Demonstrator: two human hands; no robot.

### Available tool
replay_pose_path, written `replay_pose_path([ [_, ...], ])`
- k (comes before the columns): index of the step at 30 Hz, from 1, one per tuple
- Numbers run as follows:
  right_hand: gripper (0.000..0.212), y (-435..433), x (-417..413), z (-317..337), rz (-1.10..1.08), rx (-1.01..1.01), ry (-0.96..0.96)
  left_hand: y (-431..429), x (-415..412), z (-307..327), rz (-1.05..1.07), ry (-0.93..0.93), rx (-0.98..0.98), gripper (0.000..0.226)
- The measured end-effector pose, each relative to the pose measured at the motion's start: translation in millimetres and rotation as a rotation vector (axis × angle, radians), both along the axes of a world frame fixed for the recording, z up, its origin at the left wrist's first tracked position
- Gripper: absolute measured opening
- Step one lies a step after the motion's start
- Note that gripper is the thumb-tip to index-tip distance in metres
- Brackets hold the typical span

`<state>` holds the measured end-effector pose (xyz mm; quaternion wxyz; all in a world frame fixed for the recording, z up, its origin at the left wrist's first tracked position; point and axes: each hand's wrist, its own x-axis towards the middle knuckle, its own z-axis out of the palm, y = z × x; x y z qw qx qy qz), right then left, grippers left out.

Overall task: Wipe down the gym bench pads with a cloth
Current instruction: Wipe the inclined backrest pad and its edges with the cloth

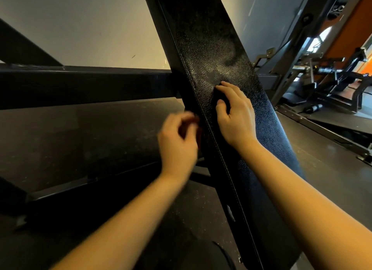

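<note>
– On the black pad (203, 48), where is the cloth sitting?

– It is lying under the right hand (235, 116), about midway along the stretch that is showing. The cloth (220, 97) is dark and hardly standing out. The fingers are bending over it and the thumb is closing in beside it, so the hand is holding it pressed to the surface.

– And the left hand (177, 141)?

– It is sitting at the pad's left edge, nearer than the right hand. It is blurring, with fingers curling; whether it is gripping anything I cannot tell.

– Which way is the pad running?

– Its long axis is running from near right to far left, rising away from the person. A dull smear (213, 76) is showing just beyond the right fingertips, so I am judging that the next stroke is calling for a push farther along that axis, with the right hand leading.

– How many of each?

– I am counting one pad, one cloth and two hands. A dark frame bar (80, 84) is crossing behind on the left, and another machine (332, 82) is standing far right.
</note>
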<state>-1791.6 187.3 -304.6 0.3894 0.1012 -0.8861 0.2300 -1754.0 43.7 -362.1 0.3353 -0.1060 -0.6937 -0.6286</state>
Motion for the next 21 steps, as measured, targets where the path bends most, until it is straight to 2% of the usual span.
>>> replay_pose_path([
  [4, 0.043, 2.7, 0.8, 1.4, -0.014, 0.029, -0.023, 14.0, 84.9, -54.2, -0.231, -0.061, -0.061, 0.021],
  [6, 0.043, 3.7, 4.9, 3.8, 0.002, 0.073, -0.048, 8.4, 61.1, -36.7, -0.177, -0.019, -0.101, 0.020],
  [9, 0.041, 8.3, 31.5, -0.6, 0.022, 0.175, -0.067, -10.9, -13.7, 23.9, -0.002, 0.005, -0.018, 0.017],
  [11, 0.041, 17.6, 65.1, -21.0, 0.036, 0.210, -0.085, -19.2, -34.8, 41.3, 0.042, 0.021, -0.030, 0.016],
  [14, 0.045, 34.8, 110.3, -59.7, 0.035, 0.198, -0.089, -1.5, 14.5, 4.8, -0.033, 0.006, -0.060, 0.017],
  [18, 0.046, 37.5, 114.9, -75.0, 0.013, 0.111, -0.056, 26.7, 115.7, -65.9, -0.304, -0.106, -0.091, 0.020],
  [21, 0.046, 34.7, 115.1, -76.5, 0.021, 0.083, -0.037, 27.4, 115.9, -67.5, -0.304, -0.116, -0.129, 0.018],
])
